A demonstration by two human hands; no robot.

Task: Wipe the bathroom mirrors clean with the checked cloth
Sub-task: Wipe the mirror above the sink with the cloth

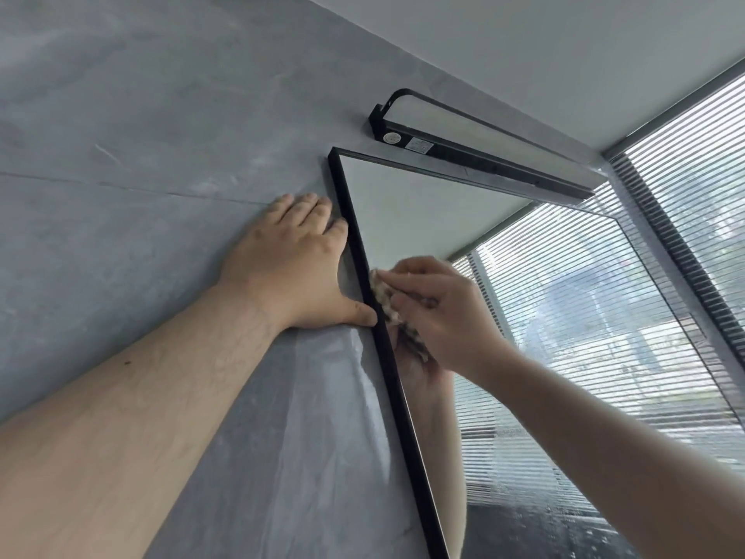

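Pressing against the mirror point(403, 203), the checked cloth point(385, 300) is gripped by right hand point(447, 312) fingers; left hand point(296, 260) lies flat, fingers straight, on the wall point(141, 135).

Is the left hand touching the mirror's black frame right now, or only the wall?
Touching. In the head view the left hand lies flat on the grey wall, with its thumb tip and forefinger side against the mirror's black frame, no gap visible.

The mirror point(407, 203) is a black-framed pane fixed to the grey wall, seen steeply from below, its glass reflecting white ceiling and slatted blinds. The checked cloth point(388, 301), beige with darker lines, is bunched and pressed against the glass just beside the frame's left edge, largely hidden under a hand.
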